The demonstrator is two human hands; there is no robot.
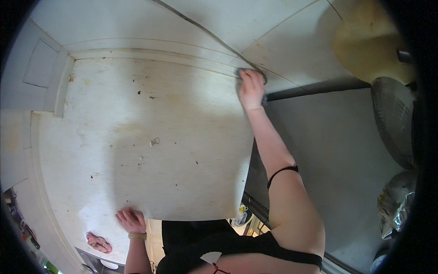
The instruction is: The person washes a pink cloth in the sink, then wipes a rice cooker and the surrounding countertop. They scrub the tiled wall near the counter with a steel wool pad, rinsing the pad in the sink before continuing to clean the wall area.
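Note:
My right hand [252,88] reaches to the far right corner of a white countertop [191,113], close to the wall. It presses down on what looks like a grey metal scouring pad [264,99], mostly hidden under the palm. Motion blurs the fingers. At the near edge of the counter my left hand [131,220] rests with its fingers loosely bent and nothing visible in it. A crumpled pink cloth [99,242] lies to its left. Dark crumbs [139,92] and a small loop-shaped scrap [155,141] are scattered over the stained white surface.
A grey cable [205,29] runs down the white wall to the right hand. Right of the counter stands a lower grey metal surface [328,137]. Beyond it are a mesh strainer [393,120], a yellowish round object [369,51] and a shiny bag [397,205]. A metal sink edge [89,257] shows lower left.

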